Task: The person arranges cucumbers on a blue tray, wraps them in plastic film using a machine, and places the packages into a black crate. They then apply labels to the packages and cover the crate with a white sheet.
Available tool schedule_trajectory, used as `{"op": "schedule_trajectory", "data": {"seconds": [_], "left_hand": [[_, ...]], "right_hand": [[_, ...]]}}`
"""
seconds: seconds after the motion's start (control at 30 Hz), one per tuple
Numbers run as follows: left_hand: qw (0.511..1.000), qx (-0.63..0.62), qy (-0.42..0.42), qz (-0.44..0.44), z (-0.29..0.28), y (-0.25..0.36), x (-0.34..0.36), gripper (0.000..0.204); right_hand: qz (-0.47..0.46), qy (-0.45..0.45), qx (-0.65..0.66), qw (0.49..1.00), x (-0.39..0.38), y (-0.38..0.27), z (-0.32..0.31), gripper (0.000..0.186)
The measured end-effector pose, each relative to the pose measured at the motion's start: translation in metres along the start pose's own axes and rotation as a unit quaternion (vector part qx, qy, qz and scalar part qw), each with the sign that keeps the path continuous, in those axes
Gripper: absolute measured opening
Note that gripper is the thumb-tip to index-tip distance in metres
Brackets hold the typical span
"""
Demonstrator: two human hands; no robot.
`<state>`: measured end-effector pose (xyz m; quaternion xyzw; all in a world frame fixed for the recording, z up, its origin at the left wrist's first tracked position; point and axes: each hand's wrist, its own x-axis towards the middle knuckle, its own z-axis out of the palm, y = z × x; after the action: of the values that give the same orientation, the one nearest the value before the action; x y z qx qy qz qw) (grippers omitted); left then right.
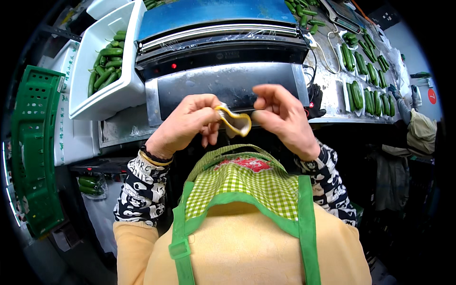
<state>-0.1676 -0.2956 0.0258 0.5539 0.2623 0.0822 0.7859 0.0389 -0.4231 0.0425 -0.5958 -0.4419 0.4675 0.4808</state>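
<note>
Between thumb and fingers, my left hand [192, 118] pinches a small white cloth piece with a yellow rim [237, 124], which looks like a glove's cuff. Its opening gapes toward my right hand [285, 114]. That hand is just right of the piece, its fingers bent and apart with nothing in them. Both hands are in front of a sealing machine [223, 50] with a blue top, metal bars and a glowing red light. Beneath them lies the front edge of its dark plate [199, 88].
A white bin [137, 90] of cucumbers stands left of the machine, beyond a green crate [35, 156]. On the metal table at right lie trays of cucumbers [354, 95], a black glove [316, 99], cables and a scale [342, 19]. At far right shows another person's sleeve [403, 111].
</note>
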Motion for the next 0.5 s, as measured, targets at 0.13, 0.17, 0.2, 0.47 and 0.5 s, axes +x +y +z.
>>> {"op": "schedule_trajectory", "data": {"seconds": [0.13, 0.17, 0.2, 0.47, 0.5], "left_hand": [[1.000, -0.018, -0.012, 0.009, -0.001, 0.037, 0.003, 0.014], [0.999, -0.041, -0.010, 0.021, -0.010, 0.039, 0.007, 0.015], [0.999, -0.042, 0.011, 0.026, -0.013, 0.046, 0.009, 0.014], [0.998, -0.044, 0.028, 0.031, -0.022, 0.058, 0.010, 0.018], [0.999, -0.029, 0.033, 0.027, -0.021, 0.058, 0.008, 0.018]], "right_hand": [[-0.105, -0.114, -0.119, 0.981, 0.042, -0.002, 0.003, 0.024], [-0.098, -0.109, -0.133, 0.980, 0.050, -0.005, 0.003, 0.023], [-0.090, -0.105, -0.146, 0.980, 0.057, -0.010, 0.003, 0.023], [-0.014, -0.141, -0.190, 0.971, 0.073, -0.035, 0.012, 0.021], [-0.009, -0.129, -0.167, 0.977, 0.074, -0.037, 0.014, 0.019]]}}
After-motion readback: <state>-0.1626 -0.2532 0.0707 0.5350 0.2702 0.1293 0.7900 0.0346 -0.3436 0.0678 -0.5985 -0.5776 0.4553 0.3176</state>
